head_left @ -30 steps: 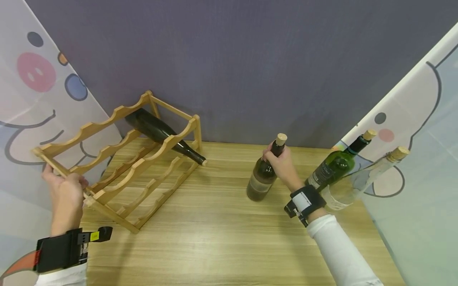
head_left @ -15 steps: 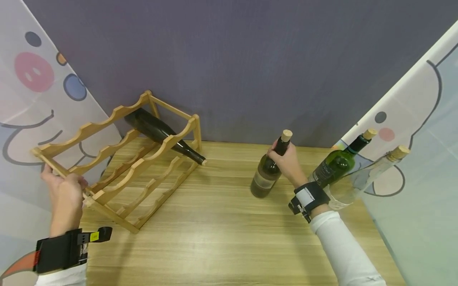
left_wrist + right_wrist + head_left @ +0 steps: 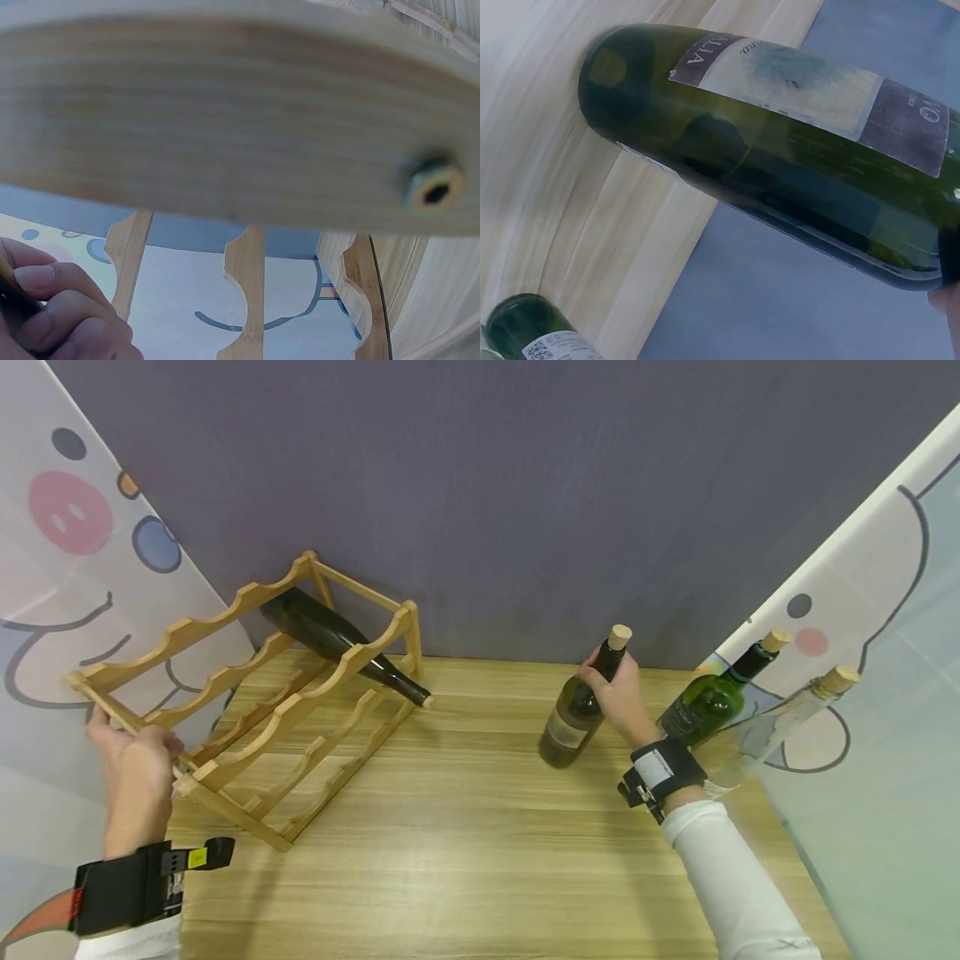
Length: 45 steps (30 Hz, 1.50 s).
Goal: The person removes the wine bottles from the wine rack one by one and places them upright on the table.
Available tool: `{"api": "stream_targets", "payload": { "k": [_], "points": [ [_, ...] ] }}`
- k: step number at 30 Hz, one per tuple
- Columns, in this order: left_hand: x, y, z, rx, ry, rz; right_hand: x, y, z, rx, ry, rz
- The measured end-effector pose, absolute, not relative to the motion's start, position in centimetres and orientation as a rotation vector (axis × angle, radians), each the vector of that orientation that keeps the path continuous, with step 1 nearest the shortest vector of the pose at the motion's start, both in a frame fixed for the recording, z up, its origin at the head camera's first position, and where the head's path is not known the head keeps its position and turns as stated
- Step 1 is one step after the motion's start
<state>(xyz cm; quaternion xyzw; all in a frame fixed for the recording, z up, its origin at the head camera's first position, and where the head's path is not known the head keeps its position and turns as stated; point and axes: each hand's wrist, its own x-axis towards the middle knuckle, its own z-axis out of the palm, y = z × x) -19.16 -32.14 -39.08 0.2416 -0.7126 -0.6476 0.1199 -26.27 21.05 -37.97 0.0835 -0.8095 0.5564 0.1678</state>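
Note:
My left hand grips the near end of a wooden wine rack with scalloped rails. In the left wrist view, a blurred wooden bar of the rack fills the top, with curled fingers below it. A dark wine bottle lies in the rack's far slot, its corked neck pointing right. My right hand holds another dark, corked wine bottle by the neck, tilted, over the table. In the right wrist view, this labelled bottle looks green; whether its base touches the table I cannot tell.
To the right of my right hand stand a green wine bottle and a clear glass bottle, both corked. My wrist partly hides them. A grey panel closes the back of the wooden table, with cartoon-printed panels at both sides.
My right hand has moved right and slightly back with the wine bottle in its grip. My left hand and the rack have stayed where they were.

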Motion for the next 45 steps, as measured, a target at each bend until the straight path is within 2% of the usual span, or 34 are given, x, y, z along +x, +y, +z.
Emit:
{"api": "stream_targets", "payload": {
  "k": [4, 17, 45],
  "points": [
    [-19.2, -32.0, -39.0, 0.703, -2.069, -1.905, -25.4, 20.7, -36.7, 0.232, -2.279, 1.566],
    [-19.3, -31.9, -39.1, 0.672, -2.041, -1.902, -25.6, 21.8, -36.4, 0.123, -2.297, 1.549],
    [-19.2, -31.9, -39.0, 0.689, -2.082, -1.875, -25.3, 24.8, -35.6, 0.110, -2.413, 1.394]
  ]
}}
